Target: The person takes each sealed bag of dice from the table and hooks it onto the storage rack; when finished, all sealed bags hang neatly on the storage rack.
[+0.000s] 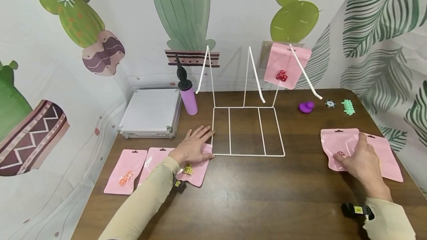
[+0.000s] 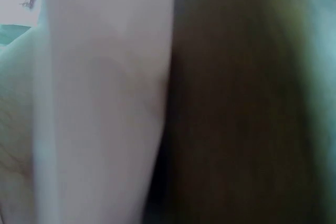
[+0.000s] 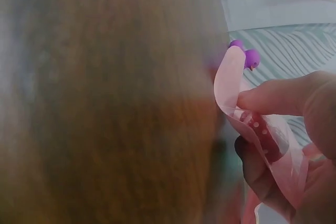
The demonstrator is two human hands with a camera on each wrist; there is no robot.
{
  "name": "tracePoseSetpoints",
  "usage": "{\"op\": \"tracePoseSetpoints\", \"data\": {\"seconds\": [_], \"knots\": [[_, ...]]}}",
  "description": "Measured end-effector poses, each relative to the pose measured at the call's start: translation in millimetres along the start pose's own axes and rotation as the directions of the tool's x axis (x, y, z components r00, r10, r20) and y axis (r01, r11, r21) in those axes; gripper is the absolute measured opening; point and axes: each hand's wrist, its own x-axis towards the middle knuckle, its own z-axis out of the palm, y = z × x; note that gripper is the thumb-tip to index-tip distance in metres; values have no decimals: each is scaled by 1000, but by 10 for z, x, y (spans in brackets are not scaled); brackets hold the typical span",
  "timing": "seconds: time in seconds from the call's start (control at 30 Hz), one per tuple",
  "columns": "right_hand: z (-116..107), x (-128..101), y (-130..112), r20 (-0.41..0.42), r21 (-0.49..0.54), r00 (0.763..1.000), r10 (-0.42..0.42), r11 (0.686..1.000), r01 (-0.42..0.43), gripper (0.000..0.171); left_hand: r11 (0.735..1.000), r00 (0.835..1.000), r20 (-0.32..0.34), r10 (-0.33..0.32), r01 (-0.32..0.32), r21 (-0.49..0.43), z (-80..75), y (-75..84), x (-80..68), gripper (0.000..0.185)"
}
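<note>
My left hand (image 1: pixel 193 149) lies with fingers extended over a pink pouch (image 1: pixel 200 171) that shows yellow dice through its window. Its fingertips reach the left side of the white wire rack (image 1: pixel 248 155). The left wrist view is mostly blurred by a pale pouch surface (image 2: pixel 110 77). At the right of the table, my right hand (image 1: pixel 363 160) pinches another pink pouch (image 1: pixel 337 140) with red, white-dotted dice (image 3: pixel 268 137) inside. In the right wrist view, fingers lie on both sides of this pouch. A further pink pouch (image 1: pixel 387 158) lies partly under that hand.
Two more pink pouches, one with orange dice (image 1: pixel 126 177), lie at left. One pouch (image 1: pixel 290 62) hangs on the rack's right hook. Silver cases (image 1: pixel 150 112) and a purple pump (image 1: pixel 188 101) stand back left; a purple duck (image 1: pixel 305 107), a chip (image 1: pixel 330 103) and a green toy (image 1: pixel 348 107) sit back right.
</note>
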Motion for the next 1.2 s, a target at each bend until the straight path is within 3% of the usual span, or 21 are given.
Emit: {"op": "tracePoseSetpoints", "data": {"seconds": [0.23,0.53,0.73,1.2], "knots": [[-32,-27,-4,14,38,999,-35,999,35,111,1000,1000,2,-2,2,-4,14,-11,-3,93],[-122,-55,-94,-43,69,991,-130,989,133,110,1000,1000,1,3,-3,-15,-6,-4,-8,92],[-204,-140,-222,-61,69,984,-165,983,169,108,1000,1000,2,12,-12,-15,-13,-5,-3,92],[-401,-430,-690,-125,82,942,-312,943,323,108,999,1000,1,13,-13,-31,-7,-19,-9,92]]}}
